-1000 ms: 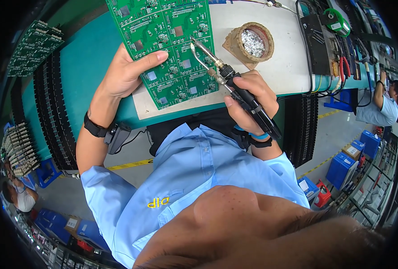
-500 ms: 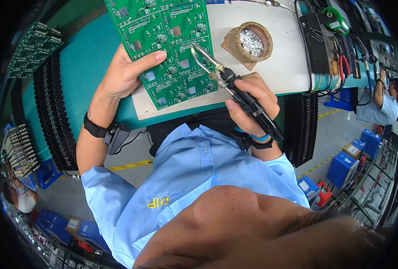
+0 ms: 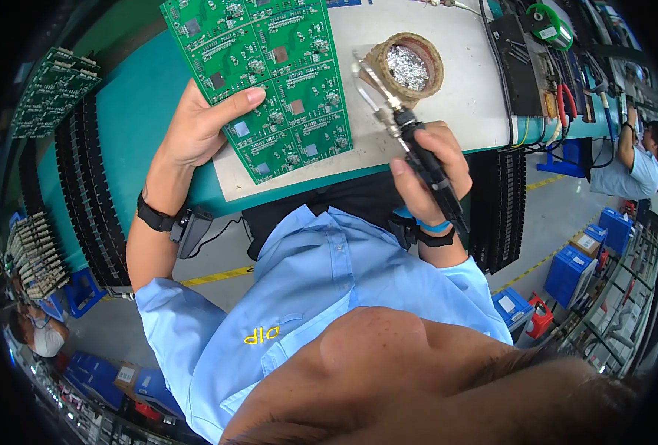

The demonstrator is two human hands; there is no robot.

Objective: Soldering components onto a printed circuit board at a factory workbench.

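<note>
A large green circuit board (image 3: 270, 74) lies tilted over a white mat (image 3: 448, 89) on the teal bench. My left hand (image 3: 199, 126) grips the board's left edge, thumb pressed on top. My right hand (image 3: 425, 174) is wrapped around the black handle of a soldering iron (image 3: 407, 133). Its metal tip points up and to the left, off the board's right edge, close to a round brown holder of silver tip-cleaning wool (image 3: 407, 65). A black strap circles my left wrist and a blue band my right.
Black slotted racks (image 3: 88, 200) run along the bench's left and front right. More green boards (image 3: 51, 89) sit at the far left. Black equipment, cables and red-handled pliers (image 3: 563, 104) crowd the right end. Another person (image 3: 637, 159) works at the far right. Blue bins stand on the floor.
My right hand has drawn the soldering iron to the right, off the board and toward the wool holder. My left hand keeps its grip on the board.
</note>
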